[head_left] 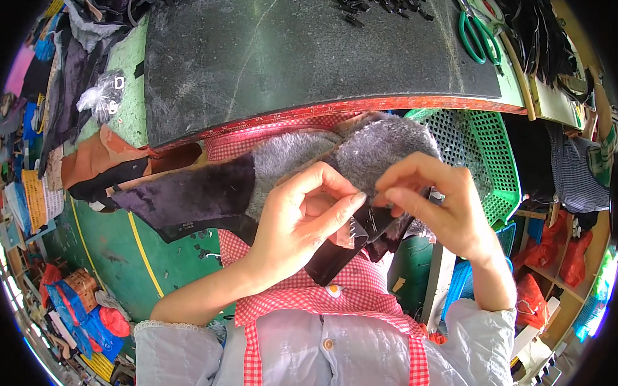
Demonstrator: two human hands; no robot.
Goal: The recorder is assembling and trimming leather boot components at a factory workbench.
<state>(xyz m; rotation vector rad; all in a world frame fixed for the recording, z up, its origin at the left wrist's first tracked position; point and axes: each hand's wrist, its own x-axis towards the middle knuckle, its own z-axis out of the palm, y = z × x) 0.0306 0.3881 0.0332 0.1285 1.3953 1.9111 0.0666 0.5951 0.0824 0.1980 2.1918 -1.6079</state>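
Observation:
My left hand (291, 223) is closed in a pinch, thumb and forefinger tips together above my lap. Facing it, my right hand (441, 204) has its thumb and fingers curled together, its tips a short gap from the left ones. What either pinch holds is too small to make out. Just under the fingertips hangs a glossy black strip (327, 262), with a small pinkish tab (347, 236) beside it. Across my lap and beneath both hands lies a dark suede-like piece (193, 196) with grey fur (385, 148).
Ahead is a workbench with a dark mat (314, 50), small black pieces (380, 3) and green-handled scissors (479, 37). A green plastic basket (504, 169) stands at right. On the left are brown leather pieces (103, 155) and a clear plastic bag (103, 96).

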